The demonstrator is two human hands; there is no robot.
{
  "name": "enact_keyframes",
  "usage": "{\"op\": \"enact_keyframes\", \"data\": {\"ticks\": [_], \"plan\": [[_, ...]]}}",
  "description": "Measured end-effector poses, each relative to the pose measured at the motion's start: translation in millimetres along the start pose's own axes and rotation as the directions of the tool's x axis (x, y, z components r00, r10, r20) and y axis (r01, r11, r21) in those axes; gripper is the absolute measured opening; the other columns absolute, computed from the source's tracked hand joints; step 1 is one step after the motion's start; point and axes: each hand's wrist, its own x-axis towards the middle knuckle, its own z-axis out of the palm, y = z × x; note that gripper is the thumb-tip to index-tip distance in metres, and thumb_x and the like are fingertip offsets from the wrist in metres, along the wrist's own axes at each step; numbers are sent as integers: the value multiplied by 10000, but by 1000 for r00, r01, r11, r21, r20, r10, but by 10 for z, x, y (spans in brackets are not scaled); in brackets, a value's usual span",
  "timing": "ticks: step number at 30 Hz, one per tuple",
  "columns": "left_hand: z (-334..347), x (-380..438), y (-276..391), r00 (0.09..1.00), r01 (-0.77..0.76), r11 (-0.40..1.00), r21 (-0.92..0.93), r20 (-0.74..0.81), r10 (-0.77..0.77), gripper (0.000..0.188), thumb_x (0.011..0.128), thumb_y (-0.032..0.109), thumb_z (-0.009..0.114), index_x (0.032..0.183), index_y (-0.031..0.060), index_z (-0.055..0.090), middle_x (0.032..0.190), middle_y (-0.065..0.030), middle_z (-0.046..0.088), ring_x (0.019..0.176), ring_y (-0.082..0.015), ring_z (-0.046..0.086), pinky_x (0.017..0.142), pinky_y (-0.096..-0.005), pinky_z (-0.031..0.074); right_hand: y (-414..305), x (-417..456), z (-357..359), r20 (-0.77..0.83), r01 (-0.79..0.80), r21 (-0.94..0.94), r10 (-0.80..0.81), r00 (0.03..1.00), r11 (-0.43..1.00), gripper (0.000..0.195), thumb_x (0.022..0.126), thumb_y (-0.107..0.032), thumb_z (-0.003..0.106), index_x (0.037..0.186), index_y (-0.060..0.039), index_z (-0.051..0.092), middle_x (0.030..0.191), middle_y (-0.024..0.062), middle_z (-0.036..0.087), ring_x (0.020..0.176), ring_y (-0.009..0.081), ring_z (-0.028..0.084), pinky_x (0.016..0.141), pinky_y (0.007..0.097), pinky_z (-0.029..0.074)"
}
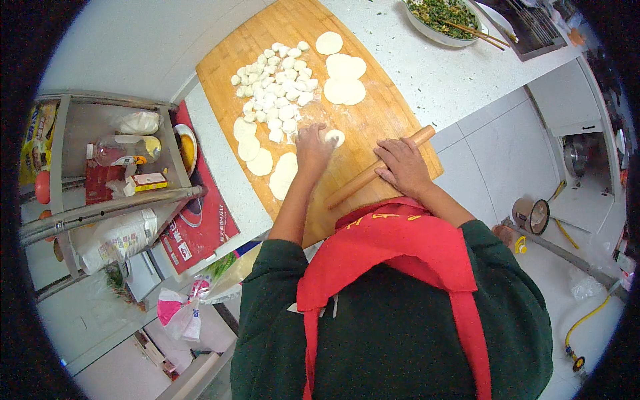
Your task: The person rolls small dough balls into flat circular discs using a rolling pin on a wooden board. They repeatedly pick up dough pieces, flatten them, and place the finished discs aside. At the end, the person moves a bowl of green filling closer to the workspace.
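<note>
My left hand [315,147] is at the edge of a small flattened dough disc [335,138] on a wooden board [370,120]; its fingertips touch or nearly touch the disc. Under my right hand [401,162] lies a wooden rolling pin [357,186], slanting across the board's near right part, the hand resting over its middle. Beyond my left hand is a cluster of many floured dough pieces [280,90]. Thin round dough wrappers lie in overlapping groups at the left [260,161], beside my left forearm [284,180] and at the far right [345,90].
A bowl of chopped green filling [442,22] with chopsticks [475,32] across its rim stands on the white counter [430,80]. At the left are a metal-framed rack [110,212] with packages and a bottle, and a red box [202,225]. A pale wall borders the board's far left.
</note>
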Motion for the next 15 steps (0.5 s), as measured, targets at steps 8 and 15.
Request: {"op": "enact_keyframes", "data": {"ticks": [8,15], "plan": [[-79,-74,595,999,46,990,-131,-12,-48,265,769,111,657,1009,47,563,1052,-169,602,1026,-318,549,861,-384,447,112,-280,-48,28,94,50,-96,995,994,402,774,-229,652,1147,-120,549,1234,70,529,1198,243,463,1059,458,289],[429,-129,452,822,-549,830,98,246,514,628,851,204,576,1398,47,312,1425,-163,351,1325,-308,321,1086,-412,272,65,-346,-39,-6,53,47,-52,999,997,404,766,-208,647,1151,-131,553,1188,60,560,1170,240,488,1062,458,297]]}}
